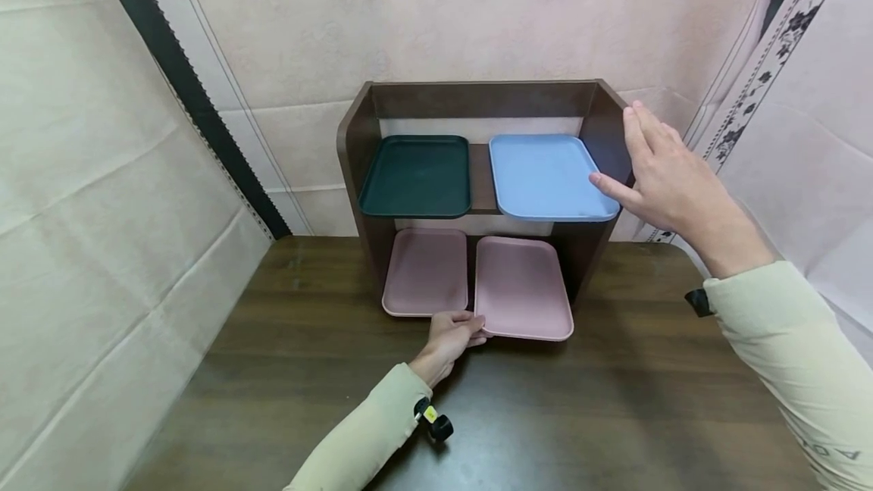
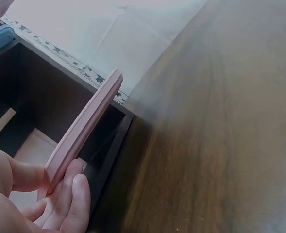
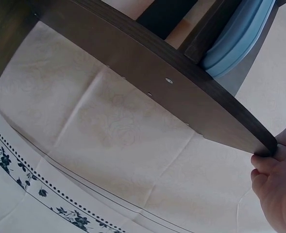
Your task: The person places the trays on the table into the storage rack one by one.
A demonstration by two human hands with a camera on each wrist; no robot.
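Note:
My left hand (image 1: 450, 339) pinches a pink tray (image 1: 524, 286) at its front left corner, thumb above and fingers below. This tray is on the right of the rack's lower level and sticks out past its front. In the left wrist view the pink tray (image 2: 82, 131) slants up from the fingers, seen edge-on. My right hand (image 1: 671, 173) touches the upper right side of the dark brown rack (image 1: 487, 99), fingers extended and thumb spread. In the right wrist view, its fingers (image 3: 265, 165) meet the corner of the side panel (image 3: 147, 80).
A dark green tray (image 1: 417, 176) and a blue tray (image 1: 552, 176) lie side by side on the upper level. A second pink tray (image 1: 428, 273) is at lower left. The rack stands on a brown wooden table (image 1: 273, 385), with pale cloth (image 1: 477, 21) hanging behind and at both sides.

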